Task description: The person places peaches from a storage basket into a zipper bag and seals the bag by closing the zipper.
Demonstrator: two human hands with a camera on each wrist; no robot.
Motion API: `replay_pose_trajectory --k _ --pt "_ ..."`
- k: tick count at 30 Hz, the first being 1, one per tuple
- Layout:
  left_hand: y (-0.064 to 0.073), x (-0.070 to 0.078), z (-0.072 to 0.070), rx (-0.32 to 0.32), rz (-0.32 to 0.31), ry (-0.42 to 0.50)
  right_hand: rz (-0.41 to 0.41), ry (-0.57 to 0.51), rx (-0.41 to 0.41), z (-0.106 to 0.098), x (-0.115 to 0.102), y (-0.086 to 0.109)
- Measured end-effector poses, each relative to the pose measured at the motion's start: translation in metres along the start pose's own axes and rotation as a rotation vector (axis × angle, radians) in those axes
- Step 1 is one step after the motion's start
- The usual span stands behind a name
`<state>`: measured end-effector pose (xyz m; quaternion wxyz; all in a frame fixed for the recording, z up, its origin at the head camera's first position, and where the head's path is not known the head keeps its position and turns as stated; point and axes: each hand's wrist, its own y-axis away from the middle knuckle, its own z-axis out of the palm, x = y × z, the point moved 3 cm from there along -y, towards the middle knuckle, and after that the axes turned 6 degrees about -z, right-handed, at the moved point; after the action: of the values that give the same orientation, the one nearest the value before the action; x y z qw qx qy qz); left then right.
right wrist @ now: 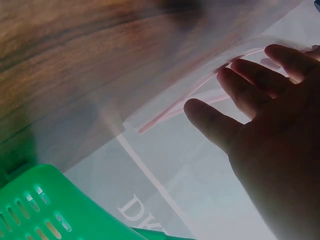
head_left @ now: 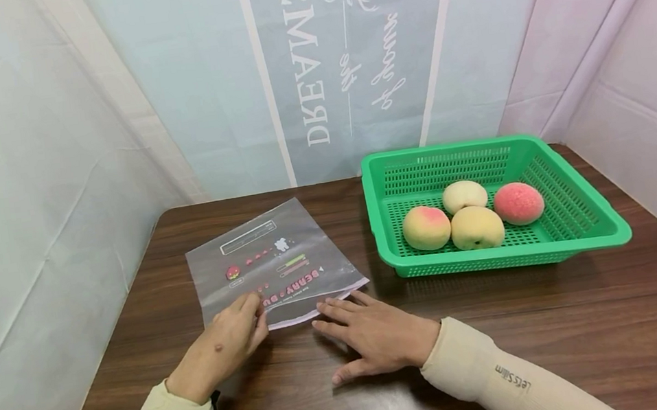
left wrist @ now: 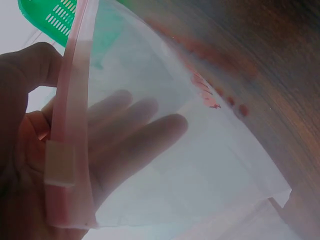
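A translucent zip bag (head_left: 265, 241) with printed berry pictures and lettering lies on the table, its pink-edged mouth toward me. My left hand (head_left: 228, 339) grips the left end of that mouth. In the left wrist view, its fingers (left wrist: 145, 145) show through the film, and the pale zip slider (left wrist: 60, 162) sits near the palm. At the right part of the mouth is my right hand (head_left: 376, 334), its fingers spread and fingertips right at the edge. The two pink zip strips (right wrist: 175, 107) stand slightly apart in the right wrist view.
To the right, a green plastic basket (head_left: 510, 256) holds several peaches (head_left: 427, 228), yellowish and pinkish red. The brown wooden table (head_left: 304, 402) extends under everything. Behind it hangs a pale curtain (head_left: 216, 109) with lettering, and white cloth walls (head_left: 11, 205) flank both sides.
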<state>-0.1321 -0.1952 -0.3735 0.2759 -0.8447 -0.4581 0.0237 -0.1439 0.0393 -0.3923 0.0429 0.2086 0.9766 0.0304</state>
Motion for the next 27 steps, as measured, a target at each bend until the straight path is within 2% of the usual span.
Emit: replay_pose_trajectory --k 9,16,27 --pt "0.000 0.002 -0.001 0.026 -0.093 0.005 -0.026 0.044 -0.020 0.010 -0.003 0.001" --pt "-0.002 0.003 -0.002 0.097 -0.108 0.006 -0.024 0.042 -0.030 0.013 -0.003 0.002" --pt "-0.005 0.002 -0.004 0.132 -0.195 0.016 -0.040 0.017 -0.017 0.015 0.000 0.005"
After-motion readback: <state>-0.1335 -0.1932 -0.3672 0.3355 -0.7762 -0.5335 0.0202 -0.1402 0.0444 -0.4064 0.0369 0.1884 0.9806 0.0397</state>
